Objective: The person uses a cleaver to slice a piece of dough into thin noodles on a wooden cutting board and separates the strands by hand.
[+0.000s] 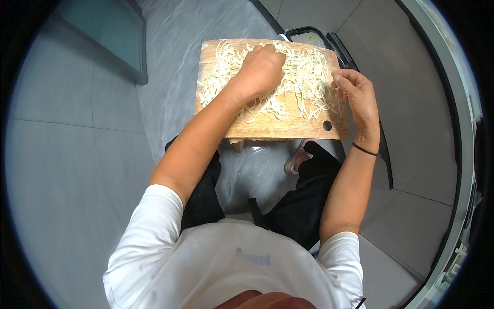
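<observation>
Thin pale noodles (305,73) lie in a loose tangle across a wooden cutting board (247,129). Over the middle of the noodles, my left hand (264,69) is bent down with its knuckles up; its fingertips are hidden beneath it, and so is anything they grasp. My right hand (357,90) is at the board's right edge, with thumb and index finger close together and the other fingers curled. A faint strand shows just below those fingers, but whether they pinch it is unclear.
The board rests on a low wooden support (239,146) between my knees. Behind its far right corner is a black-rimmed container (308,36). A glass-panelled frame (112,34) stands at the upper left. Grey tiled floor (251,174) lies beneath.
</observation>
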